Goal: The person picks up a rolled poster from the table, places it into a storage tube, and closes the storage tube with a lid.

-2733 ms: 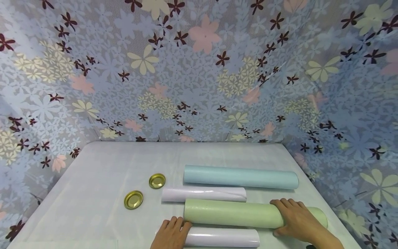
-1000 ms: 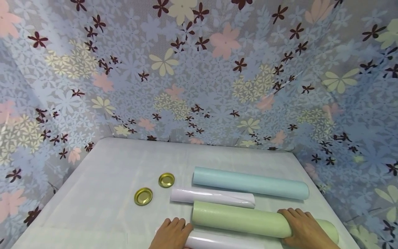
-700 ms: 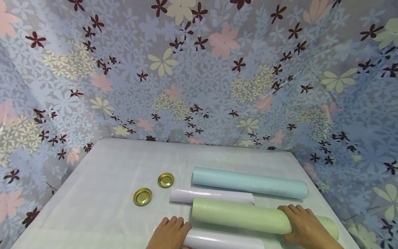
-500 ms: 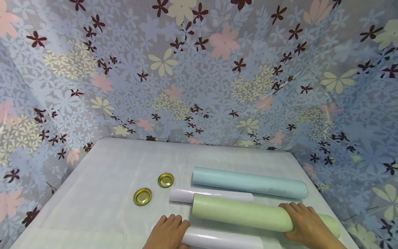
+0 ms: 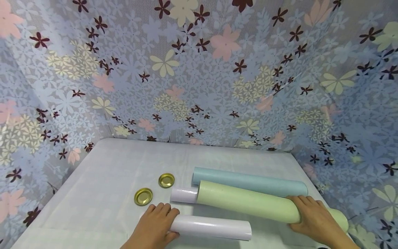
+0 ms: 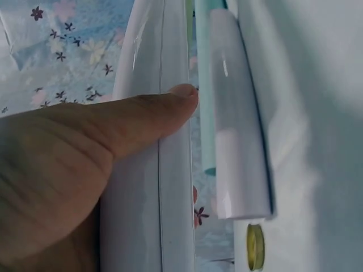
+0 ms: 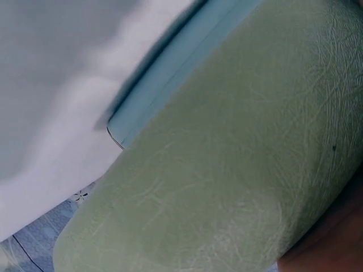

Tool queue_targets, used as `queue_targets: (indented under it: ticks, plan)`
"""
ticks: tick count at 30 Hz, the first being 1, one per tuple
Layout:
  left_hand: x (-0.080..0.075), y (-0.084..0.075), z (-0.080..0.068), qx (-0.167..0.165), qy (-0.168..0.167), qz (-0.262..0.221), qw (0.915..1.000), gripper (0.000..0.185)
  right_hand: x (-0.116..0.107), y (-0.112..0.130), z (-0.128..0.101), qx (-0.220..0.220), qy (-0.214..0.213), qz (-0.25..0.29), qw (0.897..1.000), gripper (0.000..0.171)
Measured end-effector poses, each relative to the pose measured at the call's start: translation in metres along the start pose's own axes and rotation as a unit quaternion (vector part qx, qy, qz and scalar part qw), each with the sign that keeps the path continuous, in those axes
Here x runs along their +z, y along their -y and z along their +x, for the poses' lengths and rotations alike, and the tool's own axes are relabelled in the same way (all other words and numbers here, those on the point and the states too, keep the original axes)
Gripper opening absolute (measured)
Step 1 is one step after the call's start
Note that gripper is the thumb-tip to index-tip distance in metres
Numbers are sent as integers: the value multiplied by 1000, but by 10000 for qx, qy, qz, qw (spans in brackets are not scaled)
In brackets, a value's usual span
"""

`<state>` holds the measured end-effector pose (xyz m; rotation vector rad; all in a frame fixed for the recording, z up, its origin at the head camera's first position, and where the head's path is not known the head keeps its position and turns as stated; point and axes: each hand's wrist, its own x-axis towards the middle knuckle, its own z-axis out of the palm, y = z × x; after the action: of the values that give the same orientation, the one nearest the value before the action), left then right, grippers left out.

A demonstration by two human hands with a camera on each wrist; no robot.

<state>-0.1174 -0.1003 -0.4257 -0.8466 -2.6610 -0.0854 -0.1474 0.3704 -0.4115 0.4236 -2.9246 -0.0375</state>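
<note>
— While the left hand (image 5: 152, 226) curls its fingers over one end of the white roll (image 5: 211, 230), where does the thumb sit?

— Across the roll's glossy side, as the left wrist view shows; the thumb (image 6: 147, 116) presses flat on it, so that hand is grasping the roll. The roll lies crosswise at the near edge of the table (image 5: 102, 173).

— And the right hand (image 5: 314, 221)?

— Its fingers wrap over the top of the green tube (image 5: 248, 202) near its right end, grasping it. The tube's left end sits higher than the table, tilted up and over a second white roll (image 5: 183, 195), hiding most of that one.

— What lies past the green tube?

— A blue tube (image 5: 248, 181), just behind it and almost parallel. In the right wrist view the blue one (image 7: 170, 79) shows just beside the green surface (image 7: 227, 170).

— Anything left of the rolls?

— Two gold lids (image 5: 143, 196) (image 5: 166, 180), near each other, just beyond the left hand. A flowered sheet (image 5: 199, 76) hangs behind and to both sides.
</note>
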Motion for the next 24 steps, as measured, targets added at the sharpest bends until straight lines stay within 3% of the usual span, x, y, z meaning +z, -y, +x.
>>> queue_targets:
  ticks: [5, 12, 20, 24]
  plan:
    - [-8, 7, -1, -82, -102, -6, 9999, 47, -4, -1, 2, 4, -5, -22, 10000, 74]
    - [-16, 18, -4, -172, -122, -138, 9997, 47, -8, -2, 5, -79, -326, -191, 9993, 76]
    - [-24, 33, -13, -323, -425, 67, 9985, 49, -13, -2, 6, 21, -310, -169, 9994, 79]
    - [-29, 37, -15, -488, -235, 70, 9985, 50, -14, -3, 6, 79, -267, -172, 9995, 79]
